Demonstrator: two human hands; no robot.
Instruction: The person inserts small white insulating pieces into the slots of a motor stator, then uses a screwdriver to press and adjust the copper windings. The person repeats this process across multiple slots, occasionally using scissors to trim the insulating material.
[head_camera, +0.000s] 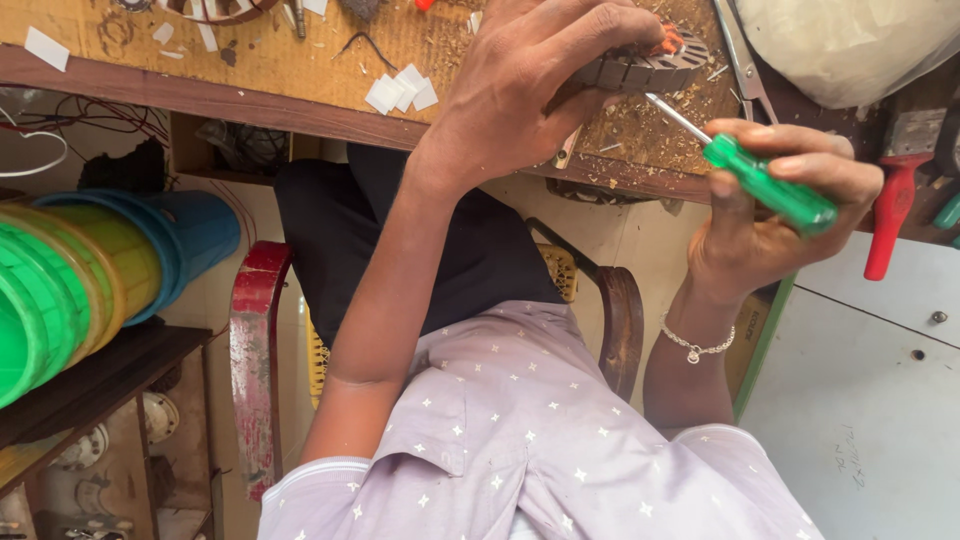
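My left hand (545, 85) reaches over the edge of a wooden bench (300, 60) and grips a grey laminated motor stator (650, 68), with orange winding showing at its top. My right hand (775, 215) is closed around the green handle of a screwdriver (772, 187). The screwdriver's thin metal shaft points up and left. Its tip meets the stator's underside just beside my left fingers. Most of the stator is hidden under my left hand.
White paper slips (402, 90) and wood shavings litter the bench. Metal scissors (740, 55) and a white bag (850, 40) lie at the top right, and a red-handled brush (892, 215) lies beside them. Stacked green, yellow and blue buckets (100, 270) sit on a shelf at left. A chair's red arm (255, 350) is below.
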